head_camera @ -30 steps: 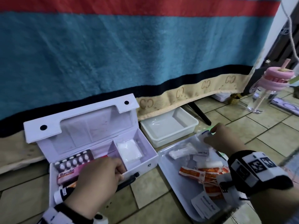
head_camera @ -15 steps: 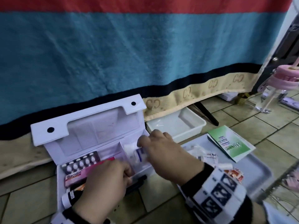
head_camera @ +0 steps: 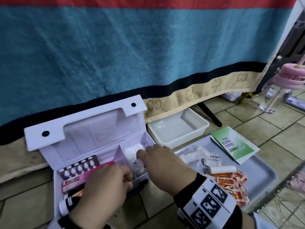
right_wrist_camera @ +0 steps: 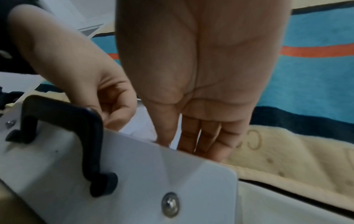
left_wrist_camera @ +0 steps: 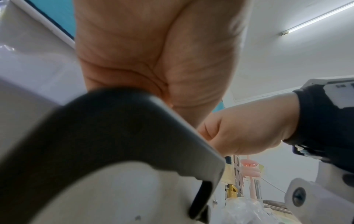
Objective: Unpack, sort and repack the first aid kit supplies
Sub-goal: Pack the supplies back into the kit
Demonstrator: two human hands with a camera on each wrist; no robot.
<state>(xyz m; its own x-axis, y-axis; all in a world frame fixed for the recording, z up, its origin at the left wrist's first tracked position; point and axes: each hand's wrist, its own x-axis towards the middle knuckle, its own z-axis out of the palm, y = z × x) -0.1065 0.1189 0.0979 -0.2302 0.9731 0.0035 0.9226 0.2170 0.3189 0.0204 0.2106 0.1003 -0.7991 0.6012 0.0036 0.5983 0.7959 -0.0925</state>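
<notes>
White plastic is what I am working inside: the first aid box [head_camera: 92,156] stands open on the tiled floor [head_camera: 272,129] with its lid leaning back against the blanket [head_camera: 132,55]. My right hand [head_camera: 161,167] reaches into the right compartment, at about three o'clock within the box, and the right wrist view shows its fingers [right_wrist_camera: 203,136] straight and close together, pointing down past the front wall onto the white wrapped pack [head_camera: 132,151] there. I cannot tell whether the tips press the pack or only touch it, since the wall hides them. The pack lies directly under and just beyond those fingertips, toward twelve o'clock from my knuckles. My left hand [head_camera: 100,187] sits at the front edge of the box, at six o'clock, its fingers curled near the divider; whether they grip anything is hidden. I judge the chief risk is the pack springing back up: it looks soft and bulky, so if I lift off too soon it may ride above the rim and stop the lid from closing. Pushing hard could also shove the light box backward or tip it, should my left hand let go. The blister strip [head_camera: 79,166] and pink Bacidin box [head_camera: 77,180] in the left compartment could be jostled too. At three o'clock from the box, the grey tray [head_camera: 264,171] holds orange sachets [head_camera: 231,184], a gauze roll [head_camera: 222,169] and a green leaflet [head_camera: 234,144], so repacking looks only partly done.
</notes>
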